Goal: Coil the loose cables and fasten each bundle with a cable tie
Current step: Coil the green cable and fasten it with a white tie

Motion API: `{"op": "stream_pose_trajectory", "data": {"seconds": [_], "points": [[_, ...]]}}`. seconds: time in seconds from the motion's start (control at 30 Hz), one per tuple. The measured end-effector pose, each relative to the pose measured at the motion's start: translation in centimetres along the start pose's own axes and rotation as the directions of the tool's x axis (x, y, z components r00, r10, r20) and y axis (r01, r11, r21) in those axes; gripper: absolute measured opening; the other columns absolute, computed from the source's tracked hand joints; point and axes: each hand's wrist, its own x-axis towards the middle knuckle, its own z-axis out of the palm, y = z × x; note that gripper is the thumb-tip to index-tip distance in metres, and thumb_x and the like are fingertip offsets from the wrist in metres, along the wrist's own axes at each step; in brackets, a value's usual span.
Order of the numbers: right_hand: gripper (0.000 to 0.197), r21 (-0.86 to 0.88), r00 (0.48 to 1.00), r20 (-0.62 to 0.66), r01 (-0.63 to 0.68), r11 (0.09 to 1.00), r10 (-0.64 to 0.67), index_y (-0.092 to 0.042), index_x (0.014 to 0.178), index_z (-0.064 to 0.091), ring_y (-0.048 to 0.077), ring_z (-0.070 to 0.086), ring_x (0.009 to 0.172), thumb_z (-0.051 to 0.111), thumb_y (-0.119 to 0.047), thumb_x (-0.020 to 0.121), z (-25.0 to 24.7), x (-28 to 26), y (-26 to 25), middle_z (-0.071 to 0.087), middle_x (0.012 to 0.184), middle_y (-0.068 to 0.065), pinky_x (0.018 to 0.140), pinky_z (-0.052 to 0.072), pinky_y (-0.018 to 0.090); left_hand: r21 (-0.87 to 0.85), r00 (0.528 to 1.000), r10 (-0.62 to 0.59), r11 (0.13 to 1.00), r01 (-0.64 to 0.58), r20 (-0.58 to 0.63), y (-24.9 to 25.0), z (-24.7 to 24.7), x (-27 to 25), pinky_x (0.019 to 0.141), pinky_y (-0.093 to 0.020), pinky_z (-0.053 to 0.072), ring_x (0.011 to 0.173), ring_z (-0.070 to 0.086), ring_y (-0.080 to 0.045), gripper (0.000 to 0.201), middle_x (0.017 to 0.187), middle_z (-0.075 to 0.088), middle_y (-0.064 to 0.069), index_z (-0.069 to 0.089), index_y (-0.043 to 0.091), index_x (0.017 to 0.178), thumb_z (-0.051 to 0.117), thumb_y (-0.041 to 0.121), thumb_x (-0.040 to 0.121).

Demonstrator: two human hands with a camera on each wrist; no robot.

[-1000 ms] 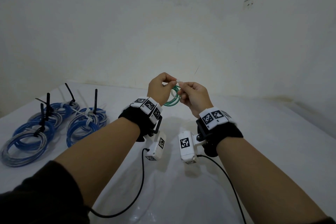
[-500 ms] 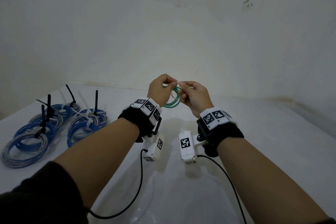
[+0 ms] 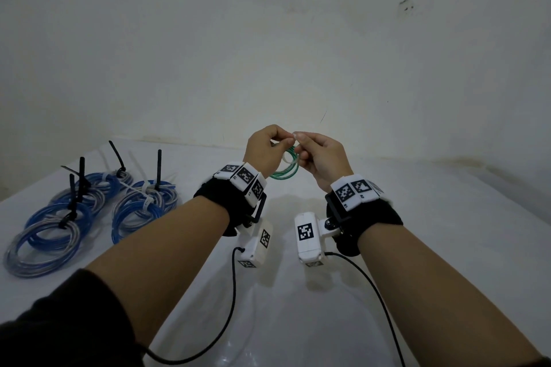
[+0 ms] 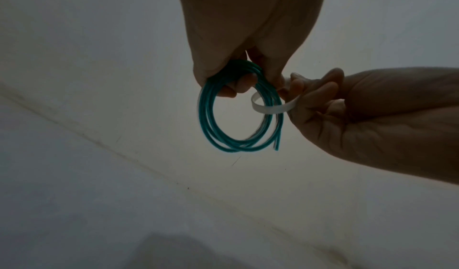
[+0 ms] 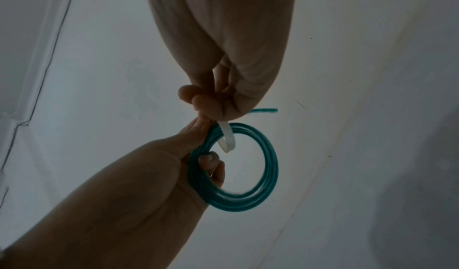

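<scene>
The left hand [image 3: 264, 149] grips a small coil of green cable [image 4: 238, 114], raised above the white table [image 3: 432, 217]. The right hand [image 3: 320, 158] pinches a white cable tie [image 4: 269, 107] looped through the coil. Tied blue and grey cable bundles [image 3: 89, 208] lie on the table's left.

Green cable coil [image 4: 238, 114] with a white cable tie [image 4: 269, 107] looped through it, held mid-frame above the table.

The coil hung upright in several loose turns, one cut end sticking free; the translucent tie curved around its strands, unfastened.
</scene>
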Motion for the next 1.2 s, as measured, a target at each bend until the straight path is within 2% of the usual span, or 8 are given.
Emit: {"op": "stream_pose_trajectory", "data": {"seconds": [0.1, 0.23, 0.43, 0.6, 0.67, 0.8, 0.9, 1.2], "points": [[0.01, 0.01, 0.999, 0.033, -0.023, 1.0, 0.023, -0.005, 0.094, 0.066, 0.006, 0.046, 0.044, 0.058, -0.011, 0.092, 0.0, -0.3, -0.1, 0.055, 0.063, 0.005, 0.05, 0.047, 0.017, 0.028, 1.0, -0.003, 1.0, 0.003, 0.002, 0.1, -0.3, 0.1, 0.058, -0.003, 0.037, 0.063, 0.051, 0.003, 0.003, 0.072, 0.057, 0.014, 0.064, 0.011, 0.084, 0.062, 0.009, 0.086], [0.01, -0.023, 1.0, -0.012, -0.027, 0.999, 0.027, -0.009, 0.092, 0.067, 0.005, 0.043, 0.041, 0.057, -0.01, 0.092, 0.2, -0.2, -0.3, 0.053, 0.063, 0.005, 0.048, 0.047, 0.016, 0.035, 1.0, -0.022, 0.999, 0.022, -0.001, 0.3, -0.3, 0.2, 0.06, -0.002, 0.038, 0.066, 0.053, 0.003, 0.003, 0.072, 0.057, 0.015, 0.063, 0.013, 0.084, 0.063, 0.011, 0.086], [0.007, -0.024, 0.996, -0.022, -0.083, 0.996, 0.082, -0.009, 0.088, 0.066, 0.006, 0.043, 0.041, 0.06, -0.006, 0.089, 0.0, -0.1, -0.8, 0.05, 0.06, 0.002, 0.046, 0.046, 0.017, 0.017, 0.999, -0.037, 0.999, 0.037, 0.005, 0.4, -0.3, 0.1, 0.07, -0.016, 0.045, 0.071, 0.058, -0.006, 0.003, 0.073, 0.062, 0.009, 0.064, 0.015, 0.082, 0.066, 0.014, 0.084], [0.01, -0.006, 0.993, -0.036, -0.116, 0.993, 0.116, -0.009, 0.08, 0.062, 0.008, 0.046, 0.044, 0.059, -0.005, 0.089, -0.2, -0.2, -1.2, 0.054, 0.063, 0.004, 0.046, 0.046, 0.017, 0.028, 0.999, 0.014, 1.0, -0.014, 0.032, 0.5, -0.5, 0.1, 0.061, -0.006, 0.039, 0.059, 0.054, 0.01, 0.005, 0.069, 0.059, 0.014, 0.063, 0.015, 0.079, 0.065, 0.012, 0.084], [0.012, 0.007, 0.993, -0.034, -0.115, 0.993, 0.115, -0.008, 0.078, 0.061, 0.009, 0.049, 0.047, 0.059, -0.003, 0.088, -0.2, -0.2, -1.3, 0.055, 0.065, 0.004, 0.048, 0.048, 0.018, 0.03, 0.999, 0.028, 0.999, -0.029, 0.04, 0.5, -0.6, 0.1, 0.061, -0.005, 0.04, 0.059, 0.053, 0.011, 0.007, 0.069, 0.059, 0.014, 0.063, 0.016, 0.078, 0.064, 0.011, 0.083], [0.006, -0.011, 0.995, -0.031, -0.098, 0.995, 0.097, -0.002, 0.089, 0.062, 0.013, 0.051, 0.053, 0.058, -0.007, 0.09, 0.2, -0.2, -0.8, 0.057, 0.069, 0.006, 0.053, 0.048, 0.021, 0.03, 1.0, 0.015, 0.999, -0.015, -0.002, 0.4, -0.4, 0.0, 0.059, -0.004, 0.039, 0.061, 0.054, 0.007, 0.008, 0.071, 0.06, 0.013, 0.062, 0.017, 0.078, 0.064, 0.012, 0.084], [0.016, -0.128, 0.998, 0.0, -0.055, 0.99, 0.056, -0.001, 0.1, 0.061, 0.01, 0.05, 0.049, 0.063, -0.012, 0.089, 0.1, -0.3, -0.3, 0.057, 0.069, 0.005, 0.054, 0.047, 0.021, 0.033, 0.999, -0.003, 0.999, 0.005, -0.053, 0.3, -0.4, -0.1, 0.061, -0.003, 0.039, 0.067, 0.054, 0.001, 0.004, 0.074, 0.059, 0.014, 0.061, 0.015, 0.081, 0.063, 0.013, 0.084], [0.01, -0.161, 0.999, -0.035, -0.019, 0.987, 0.014, 0.004, 0.096, 0.06, 0.008, 0.046, 0.043, 0.061, -0.002, 0.088, -0.3, -0.3, 0.0, 0.053, 0.063, 0.009, 0.05, 0.046, 0.017, 0.067, 0.999, -0.005, 0.998, 0.002, 0.043, -0.3, -0.4, -0.5, 0.065, -0.008, 0.041, 0.074, 0.056, -0.005, 0.008, 0.078, 0.06, 0.011, 0.058, 0.015, 0.084, 0.062, 0.021, 0.088]]}}
